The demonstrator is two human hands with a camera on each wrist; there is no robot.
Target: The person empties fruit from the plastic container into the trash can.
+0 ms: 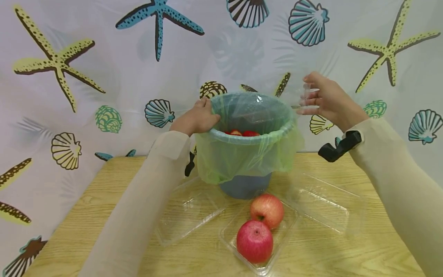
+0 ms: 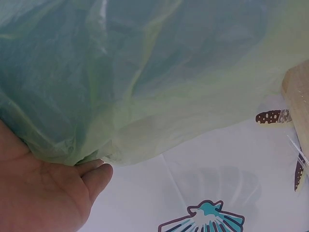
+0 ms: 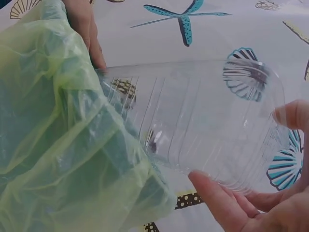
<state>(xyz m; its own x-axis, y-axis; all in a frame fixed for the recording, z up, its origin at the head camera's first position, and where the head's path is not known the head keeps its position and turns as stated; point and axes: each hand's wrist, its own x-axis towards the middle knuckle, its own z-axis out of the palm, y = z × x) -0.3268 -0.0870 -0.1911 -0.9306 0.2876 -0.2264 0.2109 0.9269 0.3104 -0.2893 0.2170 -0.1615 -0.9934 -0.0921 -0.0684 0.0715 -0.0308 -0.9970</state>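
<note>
While the left hand [image 1: 196,117] holds the left rim of a round blue plastic bin [image 1: 243,186], its grip closed over a translucent yellow-green bag [image 1: 221,161] lining it, the right hand [image 1: 328,99] holds one end of a clear, ribbed plastic container [image 3: 203,116] between thumb and fingers. That container's other end reaches over the bin's mouth. Red apples [image 1: 250,133] lie inside the bin, which stands near the far edge of the light wood-grain surface [image 1: 100,200]. Nearer the front edge, a clear plastic tray [image 1: 283,231] carries a yellowish-red apple [image 1: 266,209] and a deep pink-red apple [image 1: 255,241], touching. Two more clear trays [image 1: 325,209] lie on the surface, one toward each side edge.
</note>
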